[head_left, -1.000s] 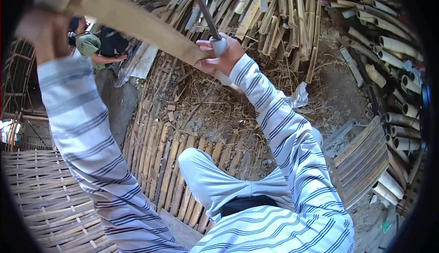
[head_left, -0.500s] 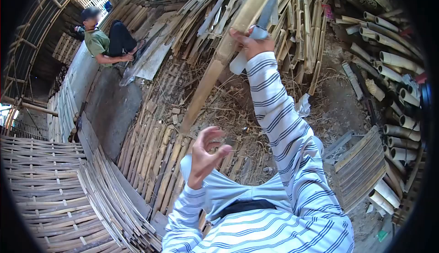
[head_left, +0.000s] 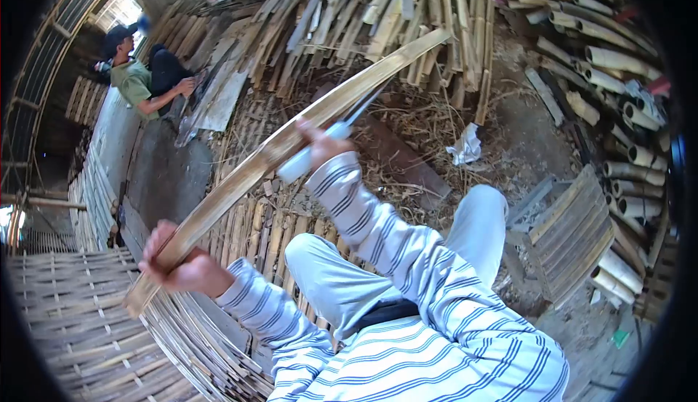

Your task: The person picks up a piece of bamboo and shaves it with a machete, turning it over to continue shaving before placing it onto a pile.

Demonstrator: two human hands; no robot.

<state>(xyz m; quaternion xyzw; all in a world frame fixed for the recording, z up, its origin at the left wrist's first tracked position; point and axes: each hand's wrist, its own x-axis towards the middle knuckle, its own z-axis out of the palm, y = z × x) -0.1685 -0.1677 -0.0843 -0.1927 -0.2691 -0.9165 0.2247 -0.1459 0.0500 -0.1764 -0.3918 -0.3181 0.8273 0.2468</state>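
A long split bamboo strip (head_left: 240, 182) slants across the view, from lower left up to the top middle. My left hand (head_left: 182, 262) is wrapped round it near its lower end. Farther up, my right hand (head_left: 323, 147) grips a knife (head_left: 293, 166) with a pale handle, and its fingers also press against the strip. The narrow blade points up and right, just beneath the strip. Part of the handle is hidden in my fist.
Split bamboo (head_left: 407, 9) lies heaped ahead, with shavings and a white crumpled scrap (head_left: 465, 145) nearer me. Bamboo tubes (head_left: 629, 169) are stacked right, beside a slatted stool (head_left: 571, 235). Woven bamboo (head_left: 65, 307) lies left. A person (head_left: 138, 75) sits far left.
My left hand, open before, has moved left and closed on the bamboo strip's lower end. My right hand has come down and left with the knife, and the strip now lies at a flatter slant.
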